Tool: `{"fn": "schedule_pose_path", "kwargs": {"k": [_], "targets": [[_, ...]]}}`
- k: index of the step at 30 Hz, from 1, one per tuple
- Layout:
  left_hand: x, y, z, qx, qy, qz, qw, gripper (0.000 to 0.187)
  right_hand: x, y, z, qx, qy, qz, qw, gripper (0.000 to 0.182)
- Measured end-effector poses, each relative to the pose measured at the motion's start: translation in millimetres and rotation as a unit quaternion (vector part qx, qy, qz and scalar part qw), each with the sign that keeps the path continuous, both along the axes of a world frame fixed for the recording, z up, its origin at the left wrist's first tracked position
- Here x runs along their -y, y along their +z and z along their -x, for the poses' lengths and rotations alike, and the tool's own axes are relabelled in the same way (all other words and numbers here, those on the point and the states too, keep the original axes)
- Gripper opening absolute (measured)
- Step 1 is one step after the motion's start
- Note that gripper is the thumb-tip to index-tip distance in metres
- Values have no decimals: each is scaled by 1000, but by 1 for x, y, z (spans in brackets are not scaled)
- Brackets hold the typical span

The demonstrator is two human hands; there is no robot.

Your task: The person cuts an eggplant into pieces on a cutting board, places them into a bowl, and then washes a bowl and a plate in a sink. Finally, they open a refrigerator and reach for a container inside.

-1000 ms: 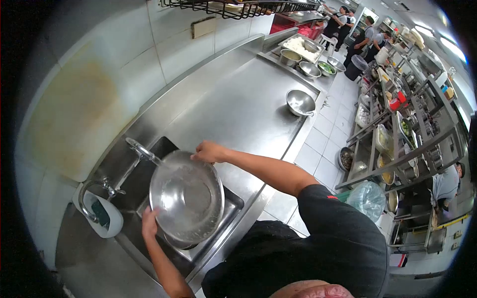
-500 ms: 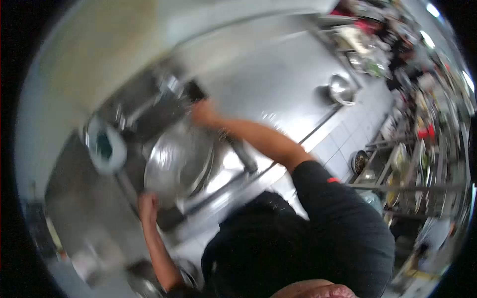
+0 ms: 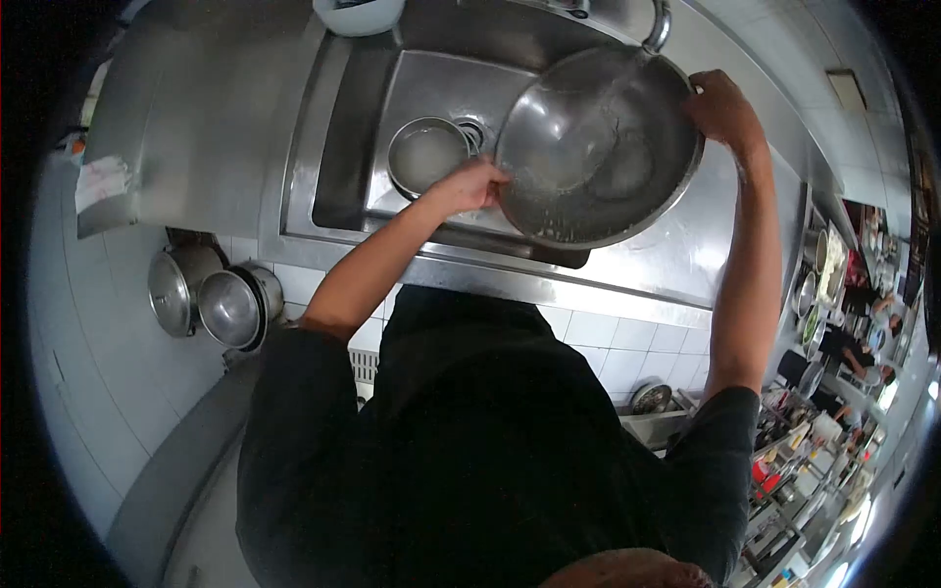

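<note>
A wide, shallow metal bowl (image 3: 549,211) is tilted over the sink (image 3: 299,186), partly past its right side. My left hand (image 3: 472,186) pinches the bowl's left rim. On the opposite side, my right hand (image 3: 727,110) is closed around the upper right rim. Water with some froth lies inside the bowl, below the spout of a curved faucet (image 3: 661,27). A smaller round metal pan (image 3: 428,155), holding cloudy liquid, stands in the sink beside the drain, just left of my left hand.
A white container (image 3: 360,16) sits at the sink's back edge. Steel counter extends left (image 3: 196,127) and right (image 3: 686,265). Metal pots (image 3: 184,289) stand below on the left. Shelves with kitchenware (image 3: 804,470) and other people (image 3: 867,358) are far right.
The view has swung round and sharpened, putting the sink in front of me. Both hands are still at the large bowl, which now appears tilted under the faucet.
</note>
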State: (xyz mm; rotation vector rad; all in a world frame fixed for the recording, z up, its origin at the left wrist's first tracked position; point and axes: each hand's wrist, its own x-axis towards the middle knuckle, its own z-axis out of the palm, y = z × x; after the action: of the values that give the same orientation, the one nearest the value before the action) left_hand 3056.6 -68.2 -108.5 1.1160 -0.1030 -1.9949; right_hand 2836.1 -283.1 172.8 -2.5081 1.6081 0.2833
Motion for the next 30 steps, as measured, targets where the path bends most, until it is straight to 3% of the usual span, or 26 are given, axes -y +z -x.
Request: {"fn": "schedule_pose_path", "kwargs": {"k": [2, 3, 6, 8, 10, 12, 14, 15, 18, 20, 21, 24, 25, 26, 28, 30], "targets": [[8, 14, -15, 62, 69, 51, 994, 34, -1, -20, 6, 69, 49, 71, 994, 39], [10, 16, -28, 88, 102, 76, 988, 37, -9, -29, 3, 114, 55, 90, 988, 23], [0, 32, -62, 209, 179, 109, 955, 39, 0, -91, -5, 109, 44, 124, 985, 52], [-6, 51, -78, 305, 185, 117, 927, 38, -1, -129, -26, 26, 110, 134, 984, 55], [-15, 71, -87, 396, 160, 126, 896, 38, -8, -170, -44, 43, 155, 213, 964, 57], [-21, 63, -90, 452, 179, 154, 860, 35, -14, -211, -53, 152, 175, 355, 906, 60], [-31, 69, -85, 479, 208, 163, 837, 34, -23, -229, -52, 147, 195, 318, 916, 60], [-33, 76, -81, 459, 241, 163, 840, 34, -26, -234, -50, 143, 204, 300, 921, 61], [-34, 96, -77, 453, 270, 132, 839, 32, -64, -240, -51, -37, 232, 210, 949, 62], [-34, 92, -80, 462, 258, 127, 839, 30, -93, -246, -56, -49, 250, 93, 962, 65], [-32, 92, -83, 472, 244, 116, 839, 30, -106, -243, -56, -12, 307, 61, 950, 57], [-38, 93, -82, 422, 236, 83, 871, 31, -94, -218, -45, -48, 290, -28, 955, 54], [-44, 98, -78, 393, 236, 72, 886, 32, -83, -222, -36, -39, 276, 60, 959, 48], [-47, 105, -73, 357, 238, 59, 901, 33, -70, -232, -27, 45, 249, 114, 961, 49], [-56, 119, -63, 287, 239, 29, 927, 34, -66, -222, -24, -64, 280, 146, 947, 54], [-64, 117, -68, 288, 200, 5, 936, 33, -71, -203, -35, -83, 262, 114, 955, 49]]}}
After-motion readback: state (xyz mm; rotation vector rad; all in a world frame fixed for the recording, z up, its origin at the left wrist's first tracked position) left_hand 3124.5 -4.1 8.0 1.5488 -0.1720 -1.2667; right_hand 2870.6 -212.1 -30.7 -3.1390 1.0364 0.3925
